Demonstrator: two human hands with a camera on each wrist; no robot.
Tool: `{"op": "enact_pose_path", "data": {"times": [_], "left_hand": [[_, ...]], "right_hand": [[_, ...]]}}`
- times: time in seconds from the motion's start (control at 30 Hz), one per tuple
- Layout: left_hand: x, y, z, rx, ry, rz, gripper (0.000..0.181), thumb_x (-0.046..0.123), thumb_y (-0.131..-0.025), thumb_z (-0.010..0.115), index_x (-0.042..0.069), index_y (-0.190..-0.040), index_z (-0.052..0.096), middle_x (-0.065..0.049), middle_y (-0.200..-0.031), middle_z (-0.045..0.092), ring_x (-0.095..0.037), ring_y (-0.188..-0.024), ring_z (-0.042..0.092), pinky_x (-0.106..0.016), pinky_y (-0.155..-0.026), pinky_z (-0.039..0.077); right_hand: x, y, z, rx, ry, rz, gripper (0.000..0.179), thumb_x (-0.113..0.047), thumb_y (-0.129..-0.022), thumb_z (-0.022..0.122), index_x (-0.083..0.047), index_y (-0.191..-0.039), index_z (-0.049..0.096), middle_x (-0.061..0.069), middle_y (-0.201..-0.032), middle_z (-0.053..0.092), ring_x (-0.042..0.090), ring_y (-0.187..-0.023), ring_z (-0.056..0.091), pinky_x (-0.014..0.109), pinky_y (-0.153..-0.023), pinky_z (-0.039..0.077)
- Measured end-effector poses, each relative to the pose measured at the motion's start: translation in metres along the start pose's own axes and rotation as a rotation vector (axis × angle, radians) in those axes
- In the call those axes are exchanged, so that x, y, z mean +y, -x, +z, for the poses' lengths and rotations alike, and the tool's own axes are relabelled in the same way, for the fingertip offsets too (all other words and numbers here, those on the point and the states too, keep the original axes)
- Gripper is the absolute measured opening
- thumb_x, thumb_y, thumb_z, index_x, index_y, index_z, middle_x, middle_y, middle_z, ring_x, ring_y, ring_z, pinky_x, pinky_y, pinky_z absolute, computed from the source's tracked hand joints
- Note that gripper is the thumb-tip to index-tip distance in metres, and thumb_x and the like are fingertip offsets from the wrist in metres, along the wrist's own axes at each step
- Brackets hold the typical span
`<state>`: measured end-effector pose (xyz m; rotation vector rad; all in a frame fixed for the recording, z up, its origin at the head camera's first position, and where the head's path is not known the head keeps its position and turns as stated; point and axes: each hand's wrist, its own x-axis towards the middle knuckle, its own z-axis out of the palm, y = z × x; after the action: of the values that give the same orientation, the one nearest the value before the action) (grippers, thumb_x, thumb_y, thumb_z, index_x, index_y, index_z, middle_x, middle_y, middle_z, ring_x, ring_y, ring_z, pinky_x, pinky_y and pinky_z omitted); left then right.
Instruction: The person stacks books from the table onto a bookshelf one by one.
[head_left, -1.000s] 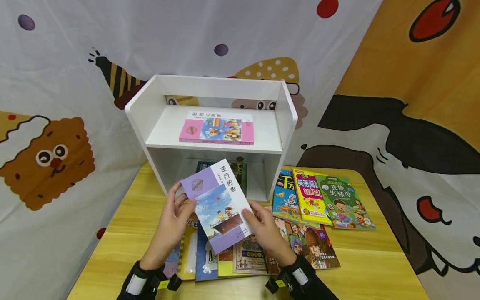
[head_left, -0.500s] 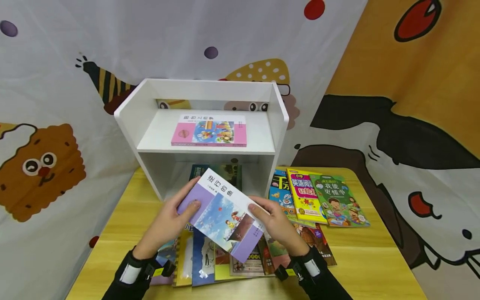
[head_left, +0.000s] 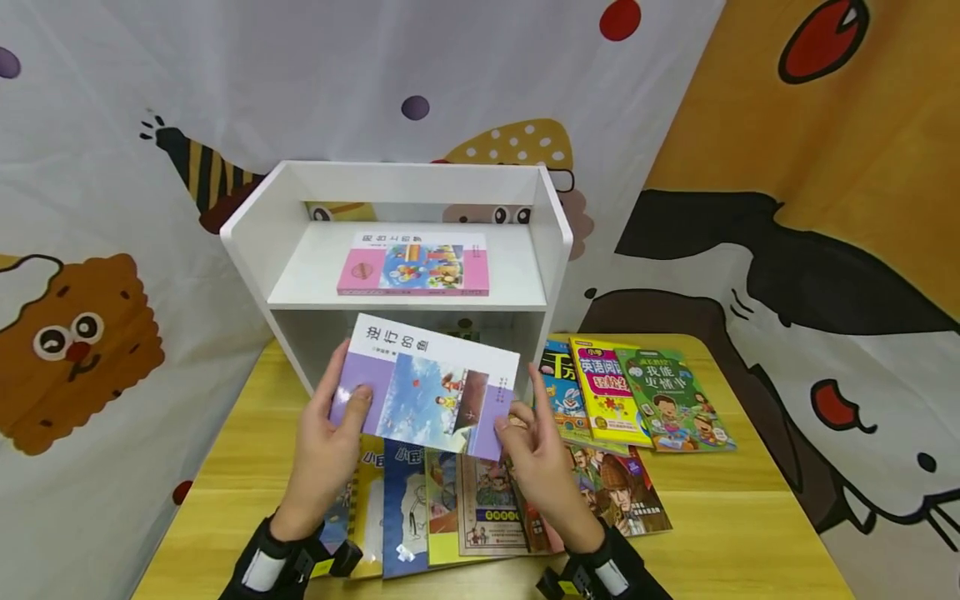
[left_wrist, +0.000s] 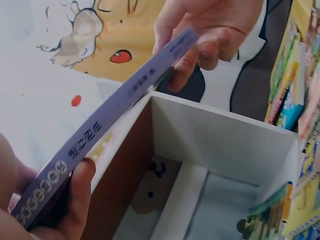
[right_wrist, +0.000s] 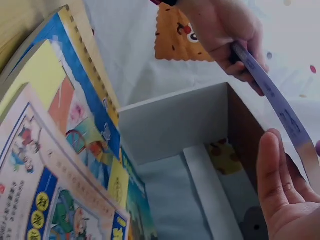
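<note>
A thin purple-and-white book [head_left: 431,392] is raised in front of the white shelf [head_left: 296,275], its cover with a blue sky picture facing up. My left hand [head_left: 322,450] grips its left end, thumb on the cover and fingers behind. At the lower right corner my right hand [head_left: 536,458] pinches it, with the index finger extended along the side. Its purple spine [left_wrist: 112,112] shows edge-on in the left wrist view. A pink book [head_left: 412,267] lies flat on the upper shelf. Part of the lower compartment is hidden behind the held book.
Several books lie overlapping at the table's front, among them a blue one [head_left: 405,508] and a brown one with a detective [head_left: 626,500]. Right of the shelf lie a blue book [head_left: 562,392], a yellow book [head_left: 611,396] and a green book [head_left: 675,404]. A printed cloth [head_left: 187,333] hangs behind.
The purple-and-white book has turned clockwise, its title strip now along the top edge, and has risen slightly. Both hands shifted with it. The head view has drifted a little to the right.
</note>
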<state>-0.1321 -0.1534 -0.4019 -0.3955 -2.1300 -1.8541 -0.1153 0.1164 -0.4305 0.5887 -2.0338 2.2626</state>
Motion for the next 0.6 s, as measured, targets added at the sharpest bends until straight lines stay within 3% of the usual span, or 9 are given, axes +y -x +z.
{"op": "enact_pose_path", "data": {"times": [0.17, 0.3, 0.47, 0.6], "left_hand": [[0.005, 0.000, 0.000, 0.069, 0.014, 0.018, 0.058, 0.016, -0.097, 0.047, 0.032, -0.147, 0.023, 0.001, -0.144, 0.036, -0.022, -0.105, 0.048, -0.025, -0.076, 0.052], [0.014, 0.005, 0.003, 0.068, 0.008, -0.006, 0.059, 0.015, -0.097, 0.048, 0.032, -0.147, 0.022, -0.001, -0.147, 0.034, -0.023, -0.109, 0.047, -0.021, -0.080, 0.050], [0.017, 0.008, 0.004, 0.032, -0.021, -0.021, 0.060, 0.013, -0.098, 0.046, 0.030, -0.148, 0.017, -0.005, -0.148, 0.032, -0.024, -0.112, 0.045, -0.020, -0.084, 0.047], [0.025, -0.004, -0.003, -0.055, -0.014, -0.001, 0.061, 0.013, -0.099, 0.043, 0.028, -0.150, 0.012, -0.004, -0.149, 0.027, -0.021, -0.117, 0.042, -0.019, -0.089, 0.045]], "right_hand": [[-0.007, 0.003, 0.008, -0.064, -0.009, -0.027, 0.069, -0.006, -0.100, 0.036, -0.031, -0.150, -0.003, 0.022, -0.120, 0.052, 0.044, -0.065, 0.058, 0.050, -0.049, 0.052], [-0.001, 0.004, 0.012, -0.088, -0.016, -0.002, 0.064, -0.009, -0.102, 0.032, -0.032, -0.149, -0.004, 0.021, -0.116, 0.055, 0.046, -0.065, 0.056, 0.050, -0.051, 0.053], [0.006, 0.001, 0.013, -0.102, -0.047, -0.008, 0.064, -0.008, -0.102, 0.031, -0.031, -0.149, -0.005, 0.025, -0.105, 0.057, 0.047, -0.060, 0.054, 0.049, -0.048, 0.052], [-0.004, -0.012, 0.010, -0.071, -0.001, -0.057, 0.063, -0.006, -0.101, 0.034, -0.028, -0.150, 0.001, 0.023, -0.104, 0.058, 0.040, -0.054, 0.054, 0.045, -0.045, 0.052]]}}
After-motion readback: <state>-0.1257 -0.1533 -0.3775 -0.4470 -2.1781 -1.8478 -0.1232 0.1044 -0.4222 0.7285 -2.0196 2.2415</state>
